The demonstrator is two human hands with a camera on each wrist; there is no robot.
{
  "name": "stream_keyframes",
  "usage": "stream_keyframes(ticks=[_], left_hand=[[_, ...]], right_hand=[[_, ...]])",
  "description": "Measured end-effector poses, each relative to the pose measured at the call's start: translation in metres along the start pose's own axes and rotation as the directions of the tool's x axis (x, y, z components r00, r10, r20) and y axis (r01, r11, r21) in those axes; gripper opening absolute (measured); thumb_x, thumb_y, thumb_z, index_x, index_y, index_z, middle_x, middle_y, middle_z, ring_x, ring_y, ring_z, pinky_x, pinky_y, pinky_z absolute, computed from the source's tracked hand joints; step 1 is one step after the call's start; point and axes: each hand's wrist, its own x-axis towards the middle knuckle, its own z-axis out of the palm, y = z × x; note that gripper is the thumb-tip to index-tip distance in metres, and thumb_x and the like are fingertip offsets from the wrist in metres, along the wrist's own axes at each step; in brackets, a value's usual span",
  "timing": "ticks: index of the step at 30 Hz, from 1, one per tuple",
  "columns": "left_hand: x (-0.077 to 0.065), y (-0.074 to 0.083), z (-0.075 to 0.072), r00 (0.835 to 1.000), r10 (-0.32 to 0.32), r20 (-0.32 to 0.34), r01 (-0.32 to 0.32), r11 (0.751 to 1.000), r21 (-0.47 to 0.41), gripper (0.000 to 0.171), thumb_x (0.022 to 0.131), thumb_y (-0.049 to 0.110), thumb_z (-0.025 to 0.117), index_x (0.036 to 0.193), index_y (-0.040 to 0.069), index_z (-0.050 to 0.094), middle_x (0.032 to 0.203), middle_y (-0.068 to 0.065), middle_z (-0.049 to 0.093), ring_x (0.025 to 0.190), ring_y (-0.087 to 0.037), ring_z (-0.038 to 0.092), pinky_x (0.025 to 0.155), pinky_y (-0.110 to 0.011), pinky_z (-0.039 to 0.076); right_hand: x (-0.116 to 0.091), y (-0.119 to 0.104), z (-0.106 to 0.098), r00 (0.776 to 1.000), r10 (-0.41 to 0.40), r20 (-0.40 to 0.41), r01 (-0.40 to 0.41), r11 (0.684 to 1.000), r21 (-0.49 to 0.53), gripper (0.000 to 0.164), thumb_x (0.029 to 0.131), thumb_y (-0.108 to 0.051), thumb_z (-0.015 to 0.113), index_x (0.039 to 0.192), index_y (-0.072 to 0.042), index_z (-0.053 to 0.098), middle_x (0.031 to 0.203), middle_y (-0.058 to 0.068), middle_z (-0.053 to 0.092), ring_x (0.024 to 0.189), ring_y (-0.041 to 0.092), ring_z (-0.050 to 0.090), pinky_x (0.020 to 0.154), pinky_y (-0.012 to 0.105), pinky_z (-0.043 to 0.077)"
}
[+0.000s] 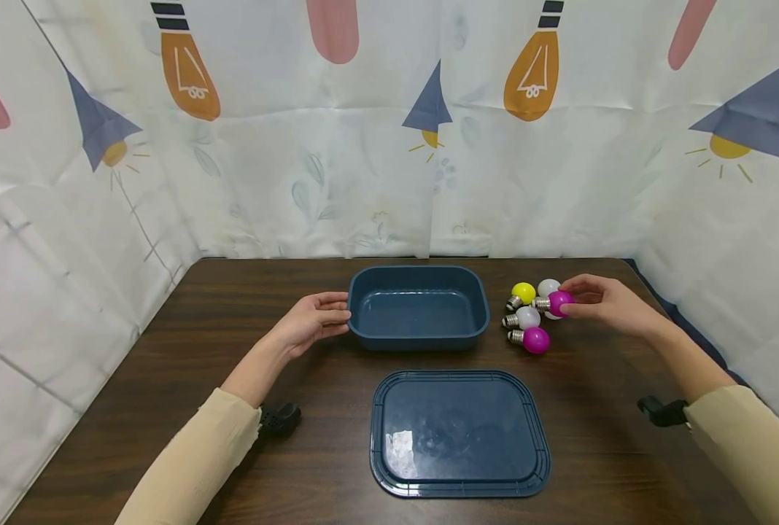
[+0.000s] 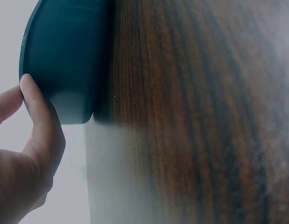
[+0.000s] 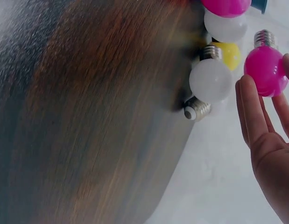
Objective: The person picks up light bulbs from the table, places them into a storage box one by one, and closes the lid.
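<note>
A magenta light bulb (image 1: 560,304) is pinched between the thumb and fingertips of my right hand (image 1: 596,297), its metal screw base pointing left; the right wrist view shows this bulb (image 3: 265,70) apart from the others. Below and beside it lie a yellow bulb (image 1: 524,293), several white bulbs (image 1: 529,317) and another magenta bulb (image 1: 536,340), partly overlapped by the held bulb. My left hand (image 1: 311,321) touches the left side of an open blue container (image 1: 419,343), fingertips right at its rim (image 2: 24,60). Bare floor shows inside the container.
A flat blue lid (image 1: 462,430) lies on the dark wood table (image 1: 284,467) in front of the container. White patterned cloth (image 1: 363,182) hangs behind the table and along both sides. Dark bands sit on both wrists.
</note>
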Motion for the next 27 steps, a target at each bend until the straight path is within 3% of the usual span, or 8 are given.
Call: stream_keyframes(ticks=[7,10,14,20,27], left_hand=[[0.000,-0.002,0.001,1.000,-0.008,-0.007,0.008,1.000,-0.015,0.056,0.104,0.000,0.058,0.154,-0.008,0.034,0.126,-0.017,0.057,0.094,-0.014,0.068,0.089,-0.030,0.059],[0.000,-0.003,0.001,1.000,-0.013,-0.013,0.013,1.000,-0.020,0.056,0.104,0.000,0.058,0.154,-0.007,0.035,0.124,-0.016,0.056,0.094,-0.014,0.067,0.089,-0.030,0.059],[0.000,-0.003,0.002,1.000,-0.013,-0.017,0.012,1.000,-0.014,0.056,0.104,0.000,0.058,0.154,-0.007,0.034,0.128,-0.017,0.054,0.096,-0.015,0.067,0.090,-0.031,0.058],[0.000,-0.002,0.002,1.000,-0.016,-0.014,0.016,1.000,-0.012,0.056,0.104,0.000,0.058,0.154,-0.006,0.035,0.131,-0.019,0.054,0.096,-0.015,0.067,0.089,-0.030,0.058],[0.001,-0.002,0.001,1.000,-0.007,-0.011,0.007,1.000,-0.022,0.056,0.104,-0.001,0.058,0.154,-0.007,0.035,0.133,-0.022,0.054,0.097,-0.017,0.068,0.088,-0.029,0.059]], right_hand=[[0.004,0.000,0.006,1.000,-0.019,-0.016,0.020,0.999,0.028,0.049,0.100,-0.026,0.071,0.137,0.001,0.054,0.133,0.024,0.058,0.116,0.041,0.060,0.084,0.025,0.056],[0.007,0.002,0.008,0.999,-0.023,-0.024,0.024,0.999,0.044,0.049,0.100,-0.023,0.070,0.138,0.003,0.053,0.133,0.025,0.057,0.116,0.040,0.061,0.085,0.028,0.058],[0.010,0.004,0.010,0.999,-0.014,-0.035,0.016,0.999,0.046,0.051,0.101,-0.023,0.070,0.140,0.003,0.052,0.134,0.025,0.057,0.116,0.040,0.061,0.088,0.032,0.058],[0.011,0.002,0.013,0.999,-0.011,-0.046,0.013,0.999,0.043,0.053,0.101,-0.028,0.069,0.141,0.002,0.052,0.136,0.025,0.056,0.121,0.042,0.059,0.087,0.026,0.055],[0.012,-0.001,0.016,0.999,-0.028,-0.044,0.031,0.997,0.067,0.052,0.101,-0.031,0.069,0.140,0.000,0.053,0.135,0.022,0.057,0.120,0.039,0.059,0.090,0.036,0.057]])
